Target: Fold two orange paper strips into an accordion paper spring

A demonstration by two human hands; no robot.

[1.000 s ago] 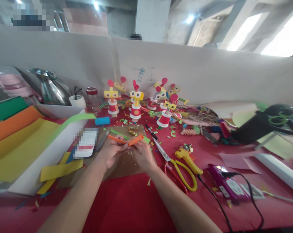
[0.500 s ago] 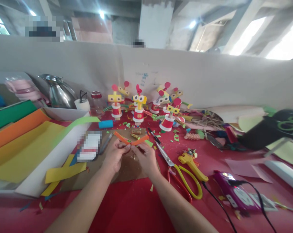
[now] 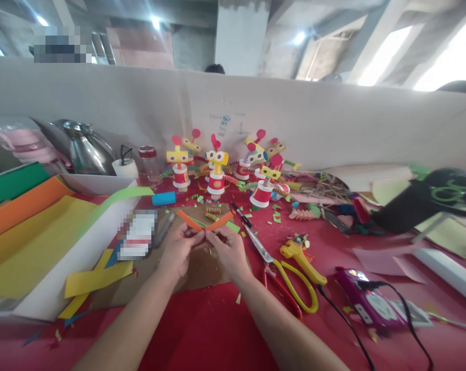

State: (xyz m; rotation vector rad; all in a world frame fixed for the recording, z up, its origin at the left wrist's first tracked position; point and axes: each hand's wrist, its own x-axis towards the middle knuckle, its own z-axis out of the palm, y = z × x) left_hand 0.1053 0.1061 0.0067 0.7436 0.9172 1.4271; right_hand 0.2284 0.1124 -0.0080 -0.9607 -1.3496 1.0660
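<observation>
Between my hands is an orange paper strip (image 3: 219,222), bent into a V, with a thin green edge showing near its middle. My left hand (image 3: 180,247) pinches it left of the bend, and my right hand (image 3: 228,247) pinches it just to the right; the thumbs nearly meet. Whether this is one strip or two joined is hidden by the fingers. Below lies a brown cardboard sheet (image 3: 202,268). Pleated paper springs (image 3: 212,212) rest on it just beyond my fingers. Scissors with yellow handles (image 3: 296,283) lie to the right of my right hand.
Several paper-cup figures (image 3: 216,180) stand at the back. A yellow glue gun (image 3: 304,262) and a purple device (image 3: 372,304) with a cable lie right. At left are a white box (image 3: 43,281) of coloured paper, a phone (image 3: 139,234), yellow strips (image 3: 97,278) and a steel jug (image 3: 84,147).
The view has shifted slightly, so the table things appear a little further left. Both hands keep their pinch on the orange strip, whose arms are angled up a bit more.
</observation>
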